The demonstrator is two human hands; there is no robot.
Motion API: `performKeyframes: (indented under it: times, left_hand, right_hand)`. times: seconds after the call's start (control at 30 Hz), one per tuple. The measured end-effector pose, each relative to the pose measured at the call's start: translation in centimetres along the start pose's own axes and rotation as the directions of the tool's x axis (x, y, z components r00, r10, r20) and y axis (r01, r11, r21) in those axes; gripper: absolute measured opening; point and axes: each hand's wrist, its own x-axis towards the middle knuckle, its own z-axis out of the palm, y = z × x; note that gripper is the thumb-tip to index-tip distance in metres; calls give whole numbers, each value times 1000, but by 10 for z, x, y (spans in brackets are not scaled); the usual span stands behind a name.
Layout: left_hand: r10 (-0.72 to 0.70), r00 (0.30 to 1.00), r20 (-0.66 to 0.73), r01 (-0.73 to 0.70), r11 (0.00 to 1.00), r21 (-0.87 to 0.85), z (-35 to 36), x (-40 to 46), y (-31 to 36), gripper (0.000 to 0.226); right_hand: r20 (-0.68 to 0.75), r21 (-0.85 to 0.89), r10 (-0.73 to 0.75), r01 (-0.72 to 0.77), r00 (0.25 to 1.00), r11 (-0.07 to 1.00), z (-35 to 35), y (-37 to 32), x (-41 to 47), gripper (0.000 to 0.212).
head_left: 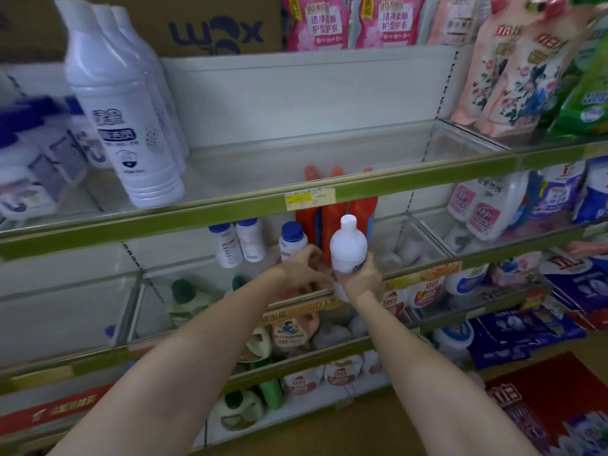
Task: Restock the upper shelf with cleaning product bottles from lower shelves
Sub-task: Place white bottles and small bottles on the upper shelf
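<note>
While the right hand [360,278] is gripping a small white plastic bottle [348,246] round its lower body, fingers curled, bottle upright with its white screw cap on top, the left hand [304,268] is reaching in just beside it with fingers loosely curled. Cannot tell whether the left is pinching anything; it is sitting near the blue-capped bottle [292,240] on the same lower shelf. The held bottle is raised off that shelf, in front of the orange bottles [335,212] and just below the green shelf edge [427,179] of the upper shelf. Gripping low is leaving the rounded shoulder and cap free, likely for lifting it straight up over the lip. The bottle is looking smooth, round-shouldered, opaque, with a bit of blue label showing under the fingers.

Two more blue-capped white bottles [240,240] are standing left of the hands. Upper shelf is showing a bare white floor in the middle, where the bottle is probably going; tall white ribbed bottles [121,126] are leaning at its left end, pink floral refill pouches [506,77] at its right. A yellow price tag [309,199] is sitting on the edge strip.
</note>
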Motion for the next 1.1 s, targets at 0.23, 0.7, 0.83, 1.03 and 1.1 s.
performKeyframes:
  times: [0.23,0.7,0.83,1.03,1.1]
  left_hand:
    - [73,993,-88,-76,996,-37,-28,-83,-39,54]
    - [-117,908,-403,-64,911,-408,2,-184,-113,47]
    - [-368,798,-478,48,829,-557,-3,-203,-130,24]
    - [-467,789,-400,69,714,-696,-27,-226,-139,32]
    - [-445,812,-378,27,676,-737,-34,-233,-138,20]
  right_hand:
    - [120,-137,127,-110,985,984,36,-3,-88,78]
    - [357,-351,71,64,931,934,98,-18,-271,76]
    - [408,-442,-43,239,912,864,106,-15,-293,85]
    - [681,-138,-36,177,732,975,107,-18,-289,108]
    - [755,-97,-52,189,653,977,103,-21,-285,108]
